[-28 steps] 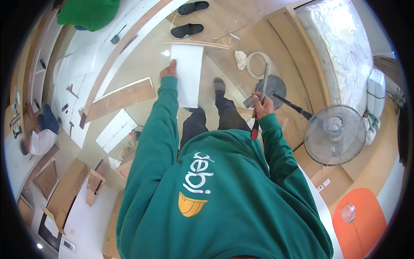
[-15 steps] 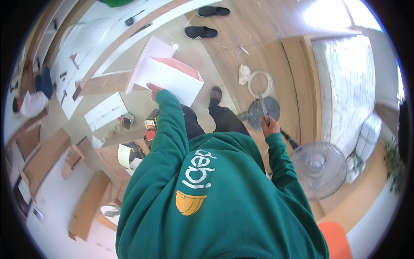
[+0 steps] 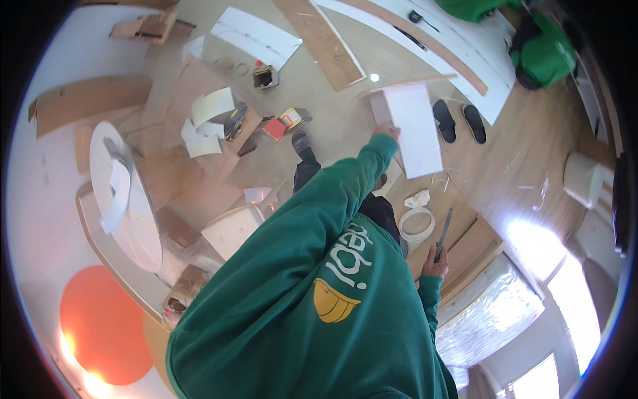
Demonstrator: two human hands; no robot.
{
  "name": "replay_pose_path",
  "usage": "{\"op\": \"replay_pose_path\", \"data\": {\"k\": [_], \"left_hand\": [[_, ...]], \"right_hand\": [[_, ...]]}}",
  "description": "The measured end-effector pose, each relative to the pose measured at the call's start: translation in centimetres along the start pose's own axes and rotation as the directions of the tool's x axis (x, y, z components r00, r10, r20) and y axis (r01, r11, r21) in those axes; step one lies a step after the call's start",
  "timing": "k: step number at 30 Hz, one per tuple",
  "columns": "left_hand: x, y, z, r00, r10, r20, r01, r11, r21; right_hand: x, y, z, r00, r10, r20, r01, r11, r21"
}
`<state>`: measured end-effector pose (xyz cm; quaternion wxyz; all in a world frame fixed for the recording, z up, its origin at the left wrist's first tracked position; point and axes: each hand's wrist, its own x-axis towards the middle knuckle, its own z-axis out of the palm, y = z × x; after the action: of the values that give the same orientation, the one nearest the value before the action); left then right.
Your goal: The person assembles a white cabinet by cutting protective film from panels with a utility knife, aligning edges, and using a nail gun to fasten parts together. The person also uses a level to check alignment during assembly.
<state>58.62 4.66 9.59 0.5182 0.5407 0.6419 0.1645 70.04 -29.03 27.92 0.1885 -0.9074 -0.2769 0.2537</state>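
In front of me is a white drawer-like box (image 3: 419, 136), tilted, with a wider panel along its far end. My left hand (image 3: 387, 130) is closed on its near left edge, arm stretched out; part of the grip is hidden. Down at my right side, my right hand (image 3: 435, 263) is closed around a long flat metal file (image 3: 445, 229), which points up and away from me. The file is apart from the box.
A white tape roll (image 3: 417, 225) lies near my right hand. Dark slippers (image 3: 444, 122) sit beyond the box. At left are a carton (image 3: 229, 136) with strips and tools, and a round white table (image 3: 126, 196). Another person in green (image 3: 545, 53) is at far right.
My body and view have turned left, so the surroundings have swung round. The box has moved along with my left hand and is turned differently. The file stays in my right hand.
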Motion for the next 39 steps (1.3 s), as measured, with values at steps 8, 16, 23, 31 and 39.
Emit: {"op": "replay_pose_path", "data": {"k": [8,16,23,31,39], "left_hand": [[-7.0,-19.1,-19.2,0.940,-0.260,0.219,0.136,0.877,0.461],[-9.1,-26.6,-32.5,0.759,-0.650,0.030,0.580,0.696,0.423],[-10.0,-29.4,-27.6,0.520,-0.849,0.095,0.828,0.528,0.186],[-7.2,-26.9,-23.1,0.344,-0.909,-0.233,0.938,0.325,0.116],[-7.2,-28.7,-22.5,0.319,-0.908,-0.272,0.947,0.312,0.070]], "right_hand": [[2.5,-15.2,7.6,0.829,-0.456,0.323,0.525,0.834,-0.169],[6.7,-31.5,27.7,0.536,-0.564,0.628,0.699,0.714,0.044],[9.0,-39.1,47.1,0.055,-0.477,0.877,0.897,0.409,0.166],[5.5,-44.4,70.5,-0.282,-0.503,0.817,0.922,0.092,0.375],[0.1,-46.5,81.1,-0.342,-0.643,0.685,0.866,0.067,0.496]]}}
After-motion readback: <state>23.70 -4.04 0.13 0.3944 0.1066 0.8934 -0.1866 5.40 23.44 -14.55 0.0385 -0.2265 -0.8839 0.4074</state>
